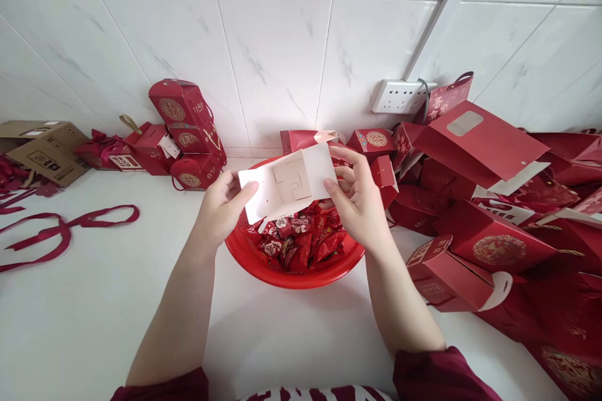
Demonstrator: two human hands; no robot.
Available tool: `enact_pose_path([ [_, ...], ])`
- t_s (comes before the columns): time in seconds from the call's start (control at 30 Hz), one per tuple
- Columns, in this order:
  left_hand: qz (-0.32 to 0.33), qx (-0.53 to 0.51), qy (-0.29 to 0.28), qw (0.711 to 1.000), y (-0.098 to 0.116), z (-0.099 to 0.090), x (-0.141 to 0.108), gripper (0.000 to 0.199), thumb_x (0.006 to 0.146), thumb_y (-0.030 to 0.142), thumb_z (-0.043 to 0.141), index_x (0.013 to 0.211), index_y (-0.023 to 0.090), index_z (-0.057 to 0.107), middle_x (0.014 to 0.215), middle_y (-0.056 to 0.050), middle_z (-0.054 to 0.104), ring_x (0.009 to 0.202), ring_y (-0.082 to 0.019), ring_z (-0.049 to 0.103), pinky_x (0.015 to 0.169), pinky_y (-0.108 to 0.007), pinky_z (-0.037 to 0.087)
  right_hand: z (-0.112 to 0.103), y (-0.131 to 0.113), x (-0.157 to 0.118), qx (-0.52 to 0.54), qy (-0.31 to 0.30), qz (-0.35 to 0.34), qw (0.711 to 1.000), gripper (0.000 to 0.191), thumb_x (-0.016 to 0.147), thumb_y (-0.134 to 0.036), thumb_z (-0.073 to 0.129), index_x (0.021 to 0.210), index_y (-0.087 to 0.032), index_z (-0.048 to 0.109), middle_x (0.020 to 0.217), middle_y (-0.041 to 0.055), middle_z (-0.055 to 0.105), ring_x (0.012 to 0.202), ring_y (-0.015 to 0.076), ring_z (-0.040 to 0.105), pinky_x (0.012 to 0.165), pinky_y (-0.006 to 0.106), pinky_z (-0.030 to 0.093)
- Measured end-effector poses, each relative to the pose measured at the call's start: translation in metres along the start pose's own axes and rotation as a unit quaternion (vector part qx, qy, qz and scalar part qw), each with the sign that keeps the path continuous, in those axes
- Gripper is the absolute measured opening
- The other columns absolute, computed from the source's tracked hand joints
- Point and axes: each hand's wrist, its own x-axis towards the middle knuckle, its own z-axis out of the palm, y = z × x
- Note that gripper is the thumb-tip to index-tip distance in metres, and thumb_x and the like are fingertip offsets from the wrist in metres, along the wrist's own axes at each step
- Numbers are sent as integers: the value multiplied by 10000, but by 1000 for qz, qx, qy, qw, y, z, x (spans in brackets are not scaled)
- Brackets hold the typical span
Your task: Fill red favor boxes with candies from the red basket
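Between my two hands is an opened paper gift box (292,180), its pale inside and interlocked bottom flaps facing me. My left hand (220,205) pinches its left edge, thumb on the inner face. At the right end, my right hand (353,197) grips the box wall with the thumb inside and fingers behind. The box is held tilted above a red plastic basket (296,281). Red-wrapped candies (301,241) fill the basket's bottom, partly hidden by the box and my hands.
Many red gift boxes (498,250) are heaped at the right. A few stacked red boxes (188,131) stand at the back left, near a brown cardboard box (47,150). Dark red ribbon (61,232) lies at the left. A white power strip (401,97) rests against the tiled wall.
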Motion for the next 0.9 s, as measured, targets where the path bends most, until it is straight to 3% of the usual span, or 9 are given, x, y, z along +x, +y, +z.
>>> enact_pose_path([
  [0.13, 6, -130, -5, 991, 5, -6, 1, 337, 816, 374, 776, 1094, 191, 726, 997, -70, 759, 882, -213, 715, 747, -300, 574, -4, 12, 7, 16, 33, 16, 999, 227, 954, -383, 543, 1142, -288, 460, 1077, 41, 627, 745, 156, 626, 556, 284, 513],
  [0.23, 11, -183, -12, 983, 8, -6, 0, 326, 802, 360, 791, 1082, 197, 754, 986, -72, 768, 860, -218, 726, 697, -290, 586, -5, 16, 10, -109, 36, 20, 993, 202, 941, -440, 568, 933, -250, 501, 981, 27, 625, 781, 164, 617, 638, 297, 485],
  [0.33, 21, -202, -21, 979, 9, -2, -3, 295, 791, 355, 803, 1046, 210, 773, 974, -66, 774, 866, -227, 733, 690, -292, 595, -1, 14, 9, -258, -31, 40, 965, 367, 936, -569, 538, 802, -228, 526, 956, 37, 635, 832, 191, 614, 702, 314, 445],
  [0.47, 34, -197, -57, 978, 8, 0, -6, 243, 817, 332, 783, 1031, 215, 781, 917, -58, 774, 872, -224, 732, 692, -282, 593, 7, 12, 8, -314, -117, 85, 938, 523, 931, -691, 443, 724, -218, 527, 842, 42, 655, 755, 191, 601, 686, 301, 401],
  [0.57, 25, -182, -111, 977, 8, -2, -9, 218, 840, 324, 759, 1024, 207, 770, 926, -63, 769, 861, -213, 724, 712, -284, 587, 9, 12, 7, -334, -135, 90, 929, 535, 953, -659, 415, 659, -218, 483, 706, 31, 635, 672, 182, 568, 612, 285, 334],
  [0.7, 6, -143, -158, 977, 8, 3, -11, 242, 845, 361, 742, 1018, 194, 715, 936, -67, 745, 815, -197, 697, 695, -284, 566, 8, 11, 7, -355, -166, 73, 917, 440, 1005, -455, 393, 635, -216, 418, 614, 13, 587, 570, 156, 491, 557, 286, 254],
  [0.77, 25, -103, -104, 989, 7, 10, -11, 286, 841, 386, 733, 1053, 215, 644, 942, -49, 715, 796, -189, 672, 663, -284, 541, 7, 11, 7, -374, -171, 77, 908, 456, 1006, -398, 377, 590, -212, 389, 599, 28, 584, 550, 150, 482, 548, 294, 240],
  [0.83, 81, 6, 14, 997, 5, 17, -10, 334, 807, 379, 755, 1040, 235, 564, 963, -31, 661, 827, -188, 636, 702, -304, 525, 7, 11, 8, -404, -165, 86, 896, 491, 1000, -383, 367, 540, -212, 368, 576, 46, 578, 534, 151, 478, 539, 304, 228],
  [0.9, 160, 170, 138, 962, 2, 23, -9, 387, 749, 353, 797, 982, 233, 513, 1010, -44, 593, 931, -214, 591, 815, -356, 507, 9, 12, 9, -428, -153, 88, 886, 498, 991, -369, 365, 519, -214, 391, 558, 55, 570, 522, 156, 475, 530, 307, 224],
])
